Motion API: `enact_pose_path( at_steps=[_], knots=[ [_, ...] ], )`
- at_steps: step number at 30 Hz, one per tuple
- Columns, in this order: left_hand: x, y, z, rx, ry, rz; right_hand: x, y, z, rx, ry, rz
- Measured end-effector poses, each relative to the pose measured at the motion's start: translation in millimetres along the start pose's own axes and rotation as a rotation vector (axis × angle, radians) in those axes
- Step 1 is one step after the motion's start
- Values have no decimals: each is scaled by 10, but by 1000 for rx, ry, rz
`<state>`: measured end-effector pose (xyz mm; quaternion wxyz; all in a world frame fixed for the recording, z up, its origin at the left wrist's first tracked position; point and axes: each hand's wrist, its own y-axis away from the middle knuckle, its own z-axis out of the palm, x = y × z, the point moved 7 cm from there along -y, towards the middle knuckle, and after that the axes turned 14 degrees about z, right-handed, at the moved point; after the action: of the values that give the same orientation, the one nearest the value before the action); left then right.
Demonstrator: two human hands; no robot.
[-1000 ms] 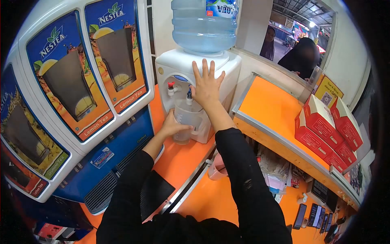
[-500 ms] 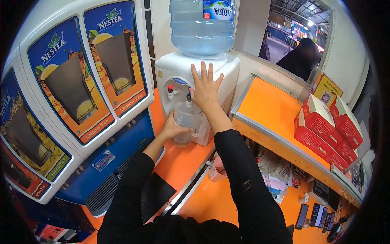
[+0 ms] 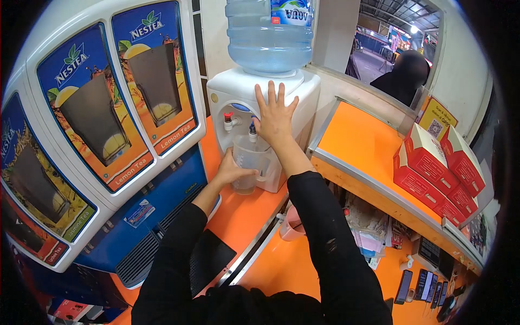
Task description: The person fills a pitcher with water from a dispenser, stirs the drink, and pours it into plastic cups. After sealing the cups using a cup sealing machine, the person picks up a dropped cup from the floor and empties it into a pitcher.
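A white water dispenser (image 3: pixel 298 105) stands at the centre with a big upturned water bottle (image 3: pixel 269 40) on top. My left hand (image 3: pixel 231 169) is wrapped round a translucent plastic measuring jug (image 3: pixel 250 158), holding it upright under the blue-levered tap (image 3: pixel 252 128). Some liquid shows low in the jug. My right hand (image 3: pixel 276 114) lies spread against the dispenser's front, fingers pointing up, with its thumb at the blue lever. Left of that is a red-levered tap (image 3: pixel 228 118), which neither hand touches.
A tea drinks machine (image 3: pixel 103 179) fills the left side. On the right, red boxes (image 3: pixel 428 168) sit on an orange shelf (image 3: pixel 357 141). A pink container (image 3: pixel 293 223) and several phones (image 3: pixel 403 287) lie lower down. A person (image 3: pixel 403 78) is beyond the window.
Both hands keep their places at the jug and the dispenser. Outside the window, the person has shifted slightly.
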<state>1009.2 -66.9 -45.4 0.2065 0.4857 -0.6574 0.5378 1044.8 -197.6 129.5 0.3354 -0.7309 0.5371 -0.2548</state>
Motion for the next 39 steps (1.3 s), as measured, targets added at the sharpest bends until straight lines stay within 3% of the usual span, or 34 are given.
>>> enact_pose_path(
  at_steps=[6, 12, 15, 24, 39],
  knots=[
    [-103, 25, 9, 10, -33, 9, -22, -14, 38, 2, 87, -6],
    [-129, 39, 34, 10, -57, 3, -198, -55, 92, 149, 357, -15],
    [-117, 79, 32, 27, -78, 15, -197, -50, 109, 88, 400, -79],
    [-29, 81, 18, 27, -88, 4, -198, -56, 39, 27, 426, -122],
    [-114, 60, 23, 18, -79, -7, -204, -58, 77, 119, 399, -90]
  ],
)
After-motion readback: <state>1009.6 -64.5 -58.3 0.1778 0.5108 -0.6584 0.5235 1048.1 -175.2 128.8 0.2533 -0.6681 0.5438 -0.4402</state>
